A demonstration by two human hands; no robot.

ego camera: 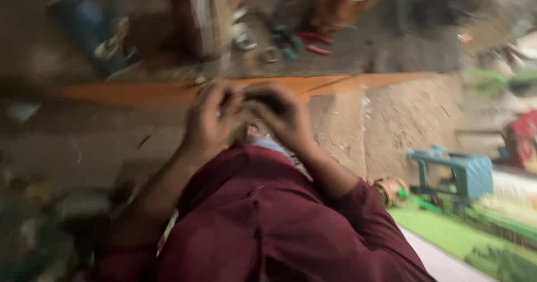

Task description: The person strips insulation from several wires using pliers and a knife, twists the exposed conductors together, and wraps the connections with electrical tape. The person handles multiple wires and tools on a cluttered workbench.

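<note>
Between the two hands there is a small dark object (267,102), but the picture is blurred by motion and I cannot tell what it is. It sits at the place where the fingers of both hands meet, just in front of the orange strip (168,92) that runs across the ground.

The left hand (211,118) is curled, its fingers bent toward the middle, and it touches or almost touches the right hand. Whether its grip really closes on the dark object, I cannot tell. The right hand (282,117) is also bent over, with the fingers covering the dark object from above; it seems to pinch it, but the blur hides the fingertips, so I cannot say this for sure. I think both hands are brought so close together because the thing is small and needs both of them to keep it steady.

Below the hands a dark red garment (263,220) covers the person's arms and knees, so the person is probably sitting low and bent forward over the earthen floor (403,120).

At the right stands a small blue-green plastic stool (456,173), beside a green mat (447,234). Farther away, some red and green tools (305,41) lie on the ground, well apart from the hands.
</note>
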